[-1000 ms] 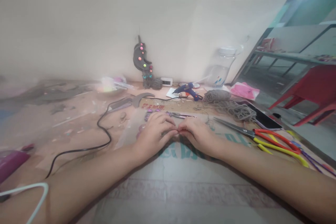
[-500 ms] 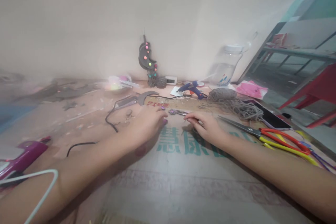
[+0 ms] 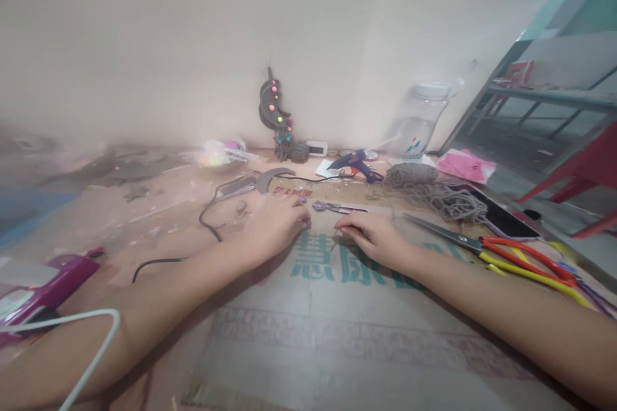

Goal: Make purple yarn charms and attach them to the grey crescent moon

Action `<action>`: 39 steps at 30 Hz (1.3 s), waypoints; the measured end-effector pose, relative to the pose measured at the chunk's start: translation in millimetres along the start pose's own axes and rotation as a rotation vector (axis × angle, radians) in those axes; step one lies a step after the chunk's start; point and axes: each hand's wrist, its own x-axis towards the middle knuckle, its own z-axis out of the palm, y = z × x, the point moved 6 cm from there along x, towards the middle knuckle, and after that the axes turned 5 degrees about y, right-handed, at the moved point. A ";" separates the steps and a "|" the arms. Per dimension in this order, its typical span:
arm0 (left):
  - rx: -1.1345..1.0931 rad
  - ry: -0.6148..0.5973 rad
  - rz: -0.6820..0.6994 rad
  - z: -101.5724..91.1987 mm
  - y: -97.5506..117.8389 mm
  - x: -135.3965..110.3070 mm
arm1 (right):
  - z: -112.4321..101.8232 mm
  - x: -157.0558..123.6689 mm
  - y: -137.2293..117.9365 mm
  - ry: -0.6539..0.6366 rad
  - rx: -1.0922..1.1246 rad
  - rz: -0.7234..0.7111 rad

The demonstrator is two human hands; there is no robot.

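My left hand (image 3: 277, 225) rests above the cardboard (image 3: 308, 327), fingers curled and pressed together. A small purple piece (image 3: 307, 223) shows at its fingertips; its kind is too blurred to tell. Opposite it, my right hand (image 3: 373, 231) is closed in a pinch, with a thin strand of grey yarn (image 3: 333, 244) hanging from the fingertips. Just beyond both hands lies a small tool with a purple-grey end (image 3: 321, 205), its far part passing behind my right hand. A grey yarn bundle (image 3: 450, 199) spreads to the right.
Large scissors (image 3: 463, 242) with red and yellow handles and a dark phone (image 3: 506, 215) lie at right. Behind stand a blue glue gun (image 3: 354, 164), a clear bottle (image 3: 419, 125) and a grey crescent ornament (image 3: 272, 106). A magenta tool (image 3: 53, 289) and white cable (image 3: 103, 340) are at left.
The view has shifted slightly, so most things appear a little further right. My right fingertips sit slightly lower and nearer to me. Both hands stay closed.
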 end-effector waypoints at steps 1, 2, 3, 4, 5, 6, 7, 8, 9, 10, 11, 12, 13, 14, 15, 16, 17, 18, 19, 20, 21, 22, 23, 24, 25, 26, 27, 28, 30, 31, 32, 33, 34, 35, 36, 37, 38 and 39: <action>-0.021 -0.010 -0.015 -1.0 2.0 0.2 | -0.1 -0.3 -0.1 0.005 -0.002 -0.006; -0.057 -0.023 -0.036 -1.2 4.3 0.1 | -0.5 -0.5 -0.3 0.012 -0.004 -0.011; -0.113 -0.034 -0.069 -0.6 6.1 -0.4 | -1.1 -0.4 -1.0 0.016 -0.008 -0.015; -0.197 -0.036 -0.117 0.7 7.1 -1.1 | -1.9 -0.2 -2.2 0.018 -0.011 -0.018; -0.296 -0.038 -0.169 3.3 7.3 -2.0 | -3.0 0.1 -4.0 0.019 -0.014 -0.023; -0.398 -0.035 -0.220 6.9 7.0 -3.1 | -4.3 0.5 -6.5 0.019 -0.015 -0.034; -0.493 -0.026 -0.260 10.9 6.2 -3.9 | -5.7 0.9 -9.9 0.018 -0.014 -0.052; -0.574 -0.009 -0.292 14.8 4.9 -4.4 | -6.9 1.2 -14.0 0.013 -0.012 -0.078; -0.639 0.014 -0.318 18.3 3.0 -4.7 | -7.6 1.4 -18.5 0.000 -0.008 -0.110; -0.689 0.038 -0.340 21.3 0.9 -4.8 | -7.8 1.4 -23.0 -0.017 -0.006 -0.145; -0.725 0.060 -0.362 23.8 -1.3 -4.8 | -7.7 1.3 -26.9 -0.036 -0.008 -0.177; -0.751 0.077 -0.379 25.7 -2.9 -4.8 | -7.3 1.2 -29.7 -0.052 -0.016 -0.201; -0.767 0.086 -0.388 26.9 -3.7 -4.7 | -6.9 1.2 -31.0 -0.062 -0.027 -0.212; -0.775 0.091 -0.393 27.6 -3.8 -4.7 | -7.0 1.5 -30.8 -0.060 -0.038 -0.211; -0.777 0.089 -0.395 27.9 -3.3 -4.8 | -7.6 1.9 -29.6 -0.044 -0.045 -0.202; -0.778 0.081 -0.397 28.0 -2.7 -5.0 | -8.6 2.4 -27.4 -0.021 -0.047 -0.187; -0.782 0.070 -0.402 28.3 -2.0 -5.3 | -9.6 2.9 -24.6 0.004 -0.048 -0.167; -0.788 0.056 -0.412 28.7 -1.8 -5.8 | -10.5 3.3 -21.8 0.026 -0.051 -0.147; -0.799 0.042 -0.423 29.3 -1.8 -6.3 | -11.1 3.6 -19.3 0.044 -0.056 -0.130; -0.813 0.032 -0.429 29.8 -2.0 -6.6 | -11.4 3.8 -17.4 0.054 -0.063 -0.119; -0.825 0.025 -0.429 30.1 -2.2 -6.7 | -11.5 3.8 -16.3 0.060 -0.067 -0.113; -0.834 0.023 -0.426 30.4 -2.7 -6.6 | -11.8 3.6 -16.2 0.067 -0.067 -0.115; -0.842 0.023 -0.423 30.8 -3.2 -6.4 | -12.5 3.2 -16.6 0.079 -0.062 -0.120; -0.848 0.025 -0.422 31.2 -3.8 -6.1 | -13.5 2.6 -17.1 0.094 -0.054 -0.123; -0.854 0.026 -0.426 31.9 -4.4 -5.7 | -14.8 2.0 -17.5 0.114 -0.046 -0.123; -0.862 0.025 -0.432 32.6 -4.9 -5.4 | -16.3 1.3 -17.5 0.135 -0.041 -0.116; -0.868 0.025 -0.439 33.3 -5.1 -5.1 | -17.8 0.6 -17.5 0.155 -0.038 -0.107; -0.874 0.026 -0.441 33.8 -5.0 -4.7 | -19.4 0.1 -17.4 0.175 -0.034 -0.099; -0.882 0.027 -0.442 34.6 -4.5 -4.2 | -22.2 -0.3 -18.1 0.206 -0.024 -0.097; -0.886 0.026 -0.441 34.9 -4.1 -4.2 | -23.4 0.0 -19.0 0.217 -0.022 -0.104; -0.888 0.024 -0.441 35.2 -3.8 -4.3 | -24.4 0.4 -20.3 0.225 -0.025 -0.117; -0.890 0.022 -0.440 35.4 -3.6 -4.5 | -25.3 1.1 -21.9 0.232 -0.035 -0.135; -0.892 0.020 -0.439 35.5 -3.5 -4.8 | -25.9 1.7 -23.6 0.238 -0.053 -0.156; -0.893 0.019 -0.438 35.5 -3.4 -5.1 | -26.3 2.2 -25.3 0.242 -0.074 -0.180; -0.895 0.018 -0.438 35.4 -3.3 -5.3 | -26.7 2.5 -26.8 0.248 -0.095 -0.202; -0.896 0.018 -0.438 35.2 -3.2 -5.4 | -27.0 2.5 -28.1 0.254 -0.111 -0.221; -0.897 0.018 -0.439 34.9 -3.1 -5.4 | -27.4 2.3 -29.0 0.257 -0.122 -0.235; -0.899 0.017 -0.441 34.7 -2.9 -5.2 | -28.1 1.9 -29.8 0.260 -0.126 -0.243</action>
